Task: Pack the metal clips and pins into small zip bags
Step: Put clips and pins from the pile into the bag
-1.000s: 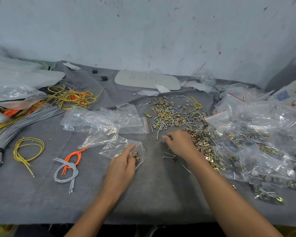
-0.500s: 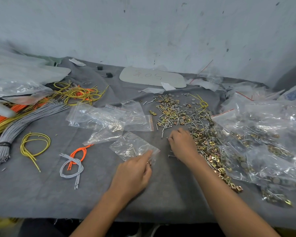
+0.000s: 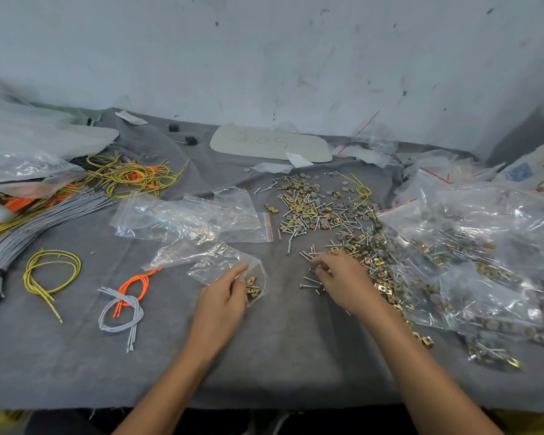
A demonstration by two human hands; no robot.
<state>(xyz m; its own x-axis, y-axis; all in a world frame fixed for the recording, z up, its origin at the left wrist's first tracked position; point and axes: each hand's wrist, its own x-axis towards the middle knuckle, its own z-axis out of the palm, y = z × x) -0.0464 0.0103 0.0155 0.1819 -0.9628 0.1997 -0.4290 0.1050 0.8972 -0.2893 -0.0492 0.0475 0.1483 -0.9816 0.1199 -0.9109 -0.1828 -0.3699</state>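
Grey-clothed bench [image 3: 76, 365] under a scuffed wall. Left of the pile of clips and pins [image 3: 311, 211], the left hand [image 3: 222, 298] has its grip pinching a small zip bag [image 3: 220, 265] with a few clips [image 3: 252, 286] inside. At the pile's near edge, the right hand [image 3: 343, 279] has a narrow grip, curled on pins [image 3: 307, 255].
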